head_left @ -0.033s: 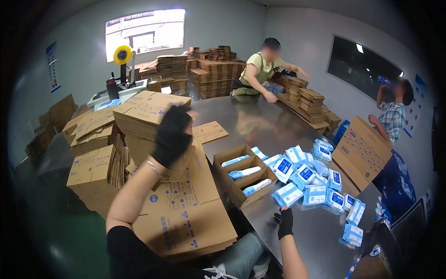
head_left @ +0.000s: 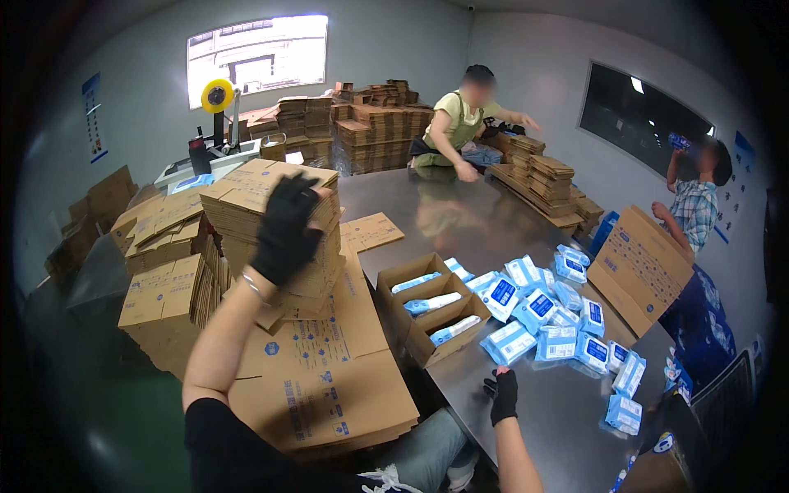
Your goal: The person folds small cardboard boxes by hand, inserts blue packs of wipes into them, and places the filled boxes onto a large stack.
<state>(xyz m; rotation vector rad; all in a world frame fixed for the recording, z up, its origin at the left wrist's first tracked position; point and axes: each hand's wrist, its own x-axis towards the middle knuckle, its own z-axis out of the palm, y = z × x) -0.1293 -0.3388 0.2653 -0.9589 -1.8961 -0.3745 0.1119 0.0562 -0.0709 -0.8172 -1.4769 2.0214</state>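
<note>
Left of frame centre: left hand, fingers spread, nothing visibly gripped, before flattened-carton stack; contact unclear. Lower right of centre: right hand, fingers partly curled, grip cannot be told, near wipe packs on steel table. Frame centre: divided carton, packs inside. Risk: sideways knock may topple stack; bump may push carton off table edge.

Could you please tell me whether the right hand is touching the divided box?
Apart: the head view shows metal tabletop between the right hand and the divided box.
</note>
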